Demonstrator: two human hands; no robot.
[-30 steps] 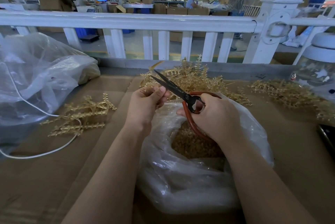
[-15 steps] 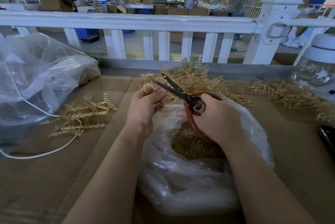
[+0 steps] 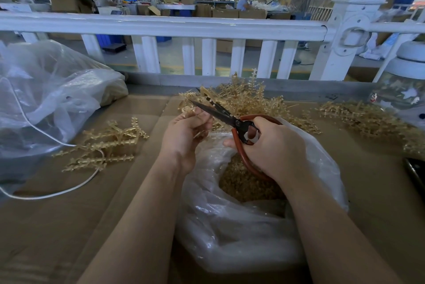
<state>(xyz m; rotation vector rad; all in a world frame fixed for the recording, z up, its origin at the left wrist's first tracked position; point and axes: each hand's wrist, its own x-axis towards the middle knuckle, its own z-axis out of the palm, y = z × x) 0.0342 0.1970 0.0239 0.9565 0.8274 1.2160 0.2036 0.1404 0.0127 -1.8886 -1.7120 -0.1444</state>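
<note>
Left hand [image 3: 184, 133] pinches a plastic sprig [image 3: 189, 109] over the bag [image 3: 230, 237], right hand [image 3: 276, 148] clamped on the scissors [image 3: 218, 114]. I'd snip close so bits drop in.

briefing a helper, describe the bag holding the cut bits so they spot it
On the table by the white railing, look under the red-handled scissors. That clear plastic bag gapes open on tan bits; the other clear bag, far left, lies crumpled under a white cord.
</note>
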